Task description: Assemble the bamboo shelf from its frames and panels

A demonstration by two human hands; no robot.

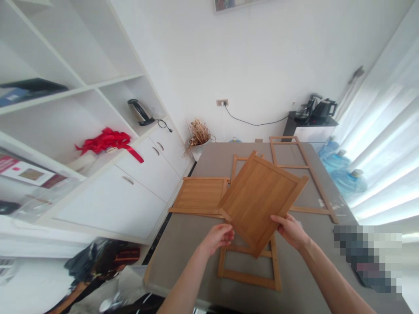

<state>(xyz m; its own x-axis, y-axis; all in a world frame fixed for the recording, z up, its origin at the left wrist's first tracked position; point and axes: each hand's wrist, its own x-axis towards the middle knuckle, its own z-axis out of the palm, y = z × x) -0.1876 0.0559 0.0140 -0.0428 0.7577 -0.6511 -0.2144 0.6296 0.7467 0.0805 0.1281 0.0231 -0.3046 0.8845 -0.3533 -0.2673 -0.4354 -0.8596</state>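
Observation:
A framed wooden panel (263, 196) is held up at a slant above the table. My right hand (290, 229) grips its lower right edge, the thumb on the face toward me. Close to the panel's lower left corner is my left hand (218, 239), its fingers loosely curled and apart with nothing in them. Beneath the raised panel lies an open wooden frame (249, 279), partly hidden by it. Another framed panel (201, 194) lies flat to the left. On the right side of the table rests a long open wooden frame (316, 183).
The grey table (183, 248) reaches toward the wall. White cabinets (127, 196) line the left side, with a kettle (140, 112) and red ribbon (109, 141) on their shelves. Large water bottles (348, 179) stand by the curtain (393, 144). A blurred-out dark object (366, 257) lies at the table's right edge.

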